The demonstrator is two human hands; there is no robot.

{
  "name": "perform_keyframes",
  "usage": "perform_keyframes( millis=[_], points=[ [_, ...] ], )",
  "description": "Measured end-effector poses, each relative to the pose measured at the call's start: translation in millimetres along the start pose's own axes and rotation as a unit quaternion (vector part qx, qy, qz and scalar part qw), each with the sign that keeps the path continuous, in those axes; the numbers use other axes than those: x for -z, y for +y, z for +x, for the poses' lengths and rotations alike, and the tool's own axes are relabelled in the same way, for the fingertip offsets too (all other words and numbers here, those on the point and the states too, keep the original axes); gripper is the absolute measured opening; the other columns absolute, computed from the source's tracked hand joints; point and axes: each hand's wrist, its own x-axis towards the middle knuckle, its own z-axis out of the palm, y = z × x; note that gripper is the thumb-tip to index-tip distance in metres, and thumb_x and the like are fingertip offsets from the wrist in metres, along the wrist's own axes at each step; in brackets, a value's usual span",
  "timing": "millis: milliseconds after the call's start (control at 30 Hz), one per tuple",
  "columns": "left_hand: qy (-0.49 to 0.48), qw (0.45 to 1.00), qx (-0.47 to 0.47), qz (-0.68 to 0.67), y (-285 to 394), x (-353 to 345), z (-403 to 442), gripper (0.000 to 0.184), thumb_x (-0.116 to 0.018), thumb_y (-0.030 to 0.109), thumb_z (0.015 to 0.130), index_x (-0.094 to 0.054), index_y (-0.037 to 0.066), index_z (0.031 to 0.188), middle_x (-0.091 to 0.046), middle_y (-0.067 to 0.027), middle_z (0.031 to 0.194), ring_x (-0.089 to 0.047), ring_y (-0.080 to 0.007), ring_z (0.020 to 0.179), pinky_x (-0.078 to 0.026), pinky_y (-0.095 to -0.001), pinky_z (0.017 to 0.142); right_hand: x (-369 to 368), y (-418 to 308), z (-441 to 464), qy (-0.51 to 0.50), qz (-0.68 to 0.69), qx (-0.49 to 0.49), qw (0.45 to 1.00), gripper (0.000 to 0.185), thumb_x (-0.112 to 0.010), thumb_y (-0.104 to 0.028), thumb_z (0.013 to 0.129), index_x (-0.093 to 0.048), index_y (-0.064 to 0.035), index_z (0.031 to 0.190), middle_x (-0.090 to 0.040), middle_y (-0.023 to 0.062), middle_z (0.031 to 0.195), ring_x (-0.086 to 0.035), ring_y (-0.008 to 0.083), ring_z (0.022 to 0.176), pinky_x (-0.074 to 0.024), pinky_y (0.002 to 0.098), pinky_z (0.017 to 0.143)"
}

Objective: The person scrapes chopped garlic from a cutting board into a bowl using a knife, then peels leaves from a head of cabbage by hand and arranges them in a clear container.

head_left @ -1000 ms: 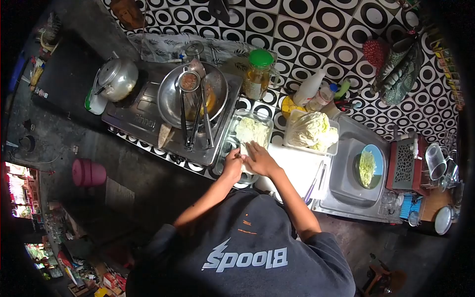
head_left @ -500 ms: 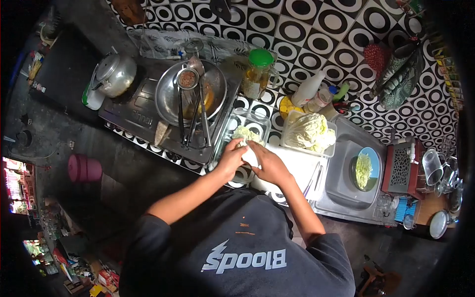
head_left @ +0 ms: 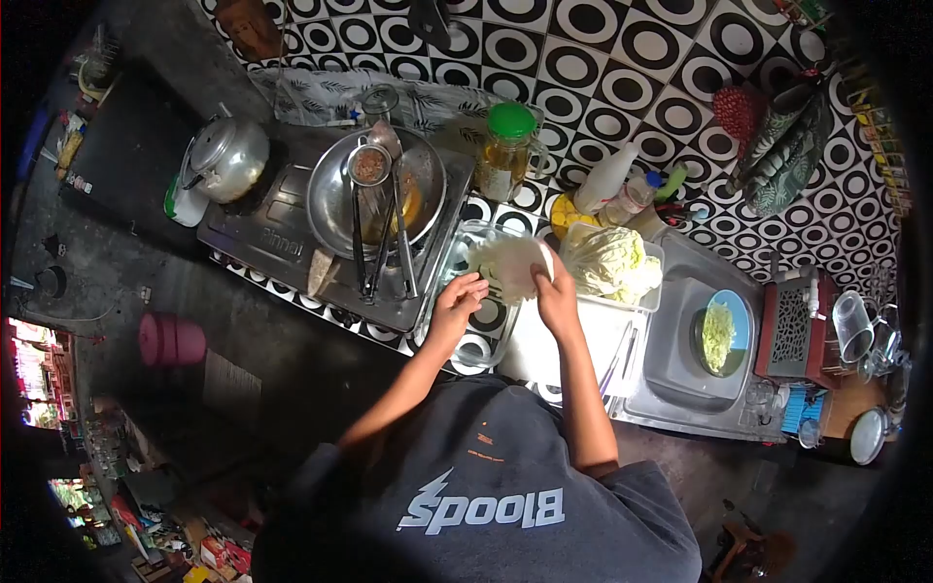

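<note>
My right hand (head_left: 558, 291) grips a pale cabbage leaf (head_left: 510, 267) by its right edge, thumb and fingers closed on it. The leaf is slightly smeared by motion and hangs over a clear glass dish (head_left: 483, 350). Just left of the leaf, my left hand (head_left: 459, 309) is held with its fingers apart and loosely bent, seemingly holding nothing. A white cutting board (head_left: 533, 345) lies to the right of the dish. Behind the board, a cabbage (head_left: 610, 262) sits in a clear plastic container (head_left: 654, 291).
Left is a stove (head_left: 282, 238) with a wok (head_left: 326, 199) holding utensils and a strainer; a kettle (head_left: 228, 160) stands beyond. At right, a sink (head_left: 671, 379) holds a blue bowl (head_left: 742, 325) with shredded cabbage. A knife (head_left: 612, 367) lies on the board. A green-lidded jar (head_left: 509, 146) and bottles stand behind.
My hands were together over the dish and have now parted. My right hand has risen away to the right with the leaf; my left hand has stayed near the dish, its fingers loosened.
</note>
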Motion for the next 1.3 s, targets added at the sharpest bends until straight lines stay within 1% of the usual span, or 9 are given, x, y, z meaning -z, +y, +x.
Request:
perform_keyframes(
  millis=[100,133,267,400,567,733,967,1167,1300],
  points=[
    [0.031,0.997,-0.051,0.051,-11.8,0.7,8.3,0.043,-0.053,0.010,0.098,-0.045,0.001,0.138,-0.057,-0.0174,0.133,-0.056,-0.0241,0.121,-0.044,-0.0333,0.099,-3.2,1.5,8.7,0.026,0.139,-0.058,0.988,0.044,-0.053,-0.012,0.096,-0.048,-0.0005,0.138,-0.063,0.0130,0.120,-0.060,0.0206,0.108,-0.0444,0.0298,0.095],
    [0.045,0.993,-0.073,0.078,-9.4,1.1,10.3,0.043,-0.053,0.008,0.097,-0.044,0.001,0.139,-0.057,-0.0176,0.133,-0.056,-0.0241,0.121,-0.043,-0.0333,0.100,-5.3,-3.8,8.1,0.048,0.236,-0.101,0.965,0.036,-0.056,-0.013,0.095,-0.055,-0.0022,0.129,-0.064,0.0064,0.110,-0.060,0.0167,0.097,-0.0464,0.0288,0.086],
    [0.068,0.985,-0.136,0.084,-2.3,5.4,22.2,0.045,-0.050,-0.002,0.096,-0.042,0.001,0.140,-0.054,-0.0186,0.135,-0.054,-0.0253,0.124,-0.042,-0.0324,0.103,-13.8,1.5,3.6,0.094,0.447,-0.108,0.883,0.018,-0.057,-0.010,0.094,-0.056,-0.0082,0.112,-0.062,0.0034,0.104,-0.060,0.0144,0.094,-0.0475,0.0269,0.080],
    [0.052,0.978,-0.129,0.155,-20.1,12.8,34.6,0.043,-0.054,0.000,0.094,-0.046,0.001,0.137,-0.056,-0.0182,0.135,-0.054,-0.0250,0.125,-0.042,-0.0326,0.103,-12.0,41.4,-14.0,0.110,0.456,-0.195,0.862,0.021,-0.056,-0.010,0.093,-0.054,-0.0055,0.113,-0.061,0.0036,0.105,-0.059,0.0174,0.095,-0.0502,0.0395,0.084],
    [0.008,0.915,-0.087,0.393,-21.9,4.2,37.0,0.047,-0.057,0.016,0.095,-0.047,0.001,0.137,-0.053,-0.0232,0.137,-0.050,-0.0365,0.128,-0.041,-0.0387,0.106,-15.3,49.6,-45.1,0.137,0.419,-0.208,0.873,0.015,-0.054,-0.010,0.094,-0.054,-0.0059,0.109,-0.061,0.0028,0.095,-0.060,0.0146,0.084,-0.0495,0.0325,0.071],
    [-0.109,0.788,-0.056,0.603,-53.8,1.5,71.4,0.065,-0.037,0.042,0.101,-0.027,0.002,0.151,-0.016,-0.0254,0.159,-0.010,-0.0379,0.149,-0.005,-0.0490,0.121,-8.1,78.5,-61.2,0.162,0.346,-0.242,0.892,0.015,-0.053,-0.010,0.096,-0.055,-0.0047,0.109,-0.059,0.0030,0.090,-0.056,0.0135,0.074,-0.0474,0.0305,0.065],
    [-0.192,0.680,0.033,0.707,-41.5,-16.0,94.8,0.071,-0.023,0.051,0.102,-0.015,0.006,0.156,-0.001,-0.0215,0.162,0.005,-0.0352,0.151,0.003,-0.0493,0.120,-14.6,100.5,-69.1,0.187,0.301,-0.255,0.900,0.019,-0.052,-0.011,0.097,-0.055,-0.0039,0.114,-0.059,0.0044,0.097,-0.057,0.0152,0.081,-0.0504,0.0318,0.071],
    [-0.184,0.686,0.019,0.704,-41.2,-17.1,96.4,0.070,-0.029,0.049,0.102,-0.018,0.005,0.155,-0.003,-0.0239,0.161,0.001,-0.0374,0.150,-0.003,-0.0488,0.121,-15.8,80.3,-64.0,0.205,0.339,-0.275,0.876,0.011,-0.051,-0.010,0.097,-0.056,-0.0047,0.106,-0.060,0.0039,0.093,-0.058,0.0151,0.078,-0.0513,0.0321,0.073],
    [-0.156,0.746,-0.096,0.640,-47.4,-13.8,89.4,0.066,-0.032,0.045,0.102,-0.024,0.004,0.153,-0.013,-0.0207,0.161,-0.009,-0.0360,0.150,-0.009,-0.0480,0.121,-19.5,64.9,-62.8,0.222,0.370,-0.281,0.857,0.009,-0.052,-0.010,0.095,-0.056,-0.0052,0.102,-0.060,0.0036,0.089,-0.057,0.0152,0.075,-0.0508,0.0323,0.071]
  ],
)
